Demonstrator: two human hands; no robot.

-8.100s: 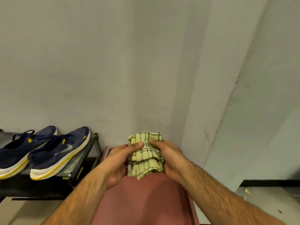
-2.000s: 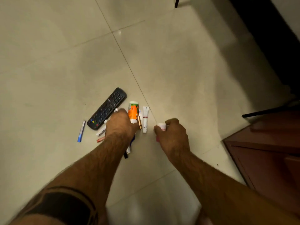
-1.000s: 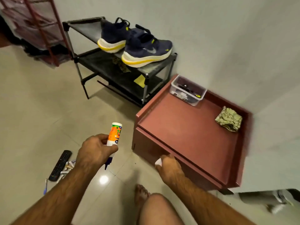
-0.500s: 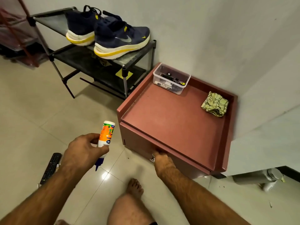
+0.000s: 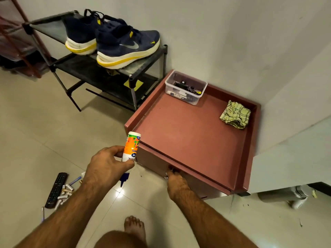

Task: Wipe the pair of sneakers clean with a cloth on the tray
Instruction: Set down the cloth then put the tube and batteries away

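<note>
Two navy sneakers with white and yellow soles, one at the left (image 5: 80, 35) and one at the right (image 5: 126, 48), stand on the top shelf of a black shoe rack (image 5: 100, 76). A folded yellow-green checked cloth (image 5: 235, 115) lies at the far right of the reddish tray-topped cabinet (image 5: 188, 140). My left hand (image 5: 107, 165) grips an orange and white bottle (image 5: 131, 146) upside down, just left of the cabinet's front corner. My right hand (image 5: 174, 181) is closed at the small metal knob (image 5: 171, 170) on the cabinet's front drawer.
A clear plastic box (image 5: 185, 87) of small items sits at the tray's far left corner. A black remote (image 5: 56, 189) and several small tubes lie on the tiled floor at the left. My bare foot (image 5: 135, 228) is below. A wall is behind and to the right.
I have come a little closer to the cabinet. My left hand has lifted the bottle up beside the cabinet's front corner. My right hand stays at the drawer knob.
</note>
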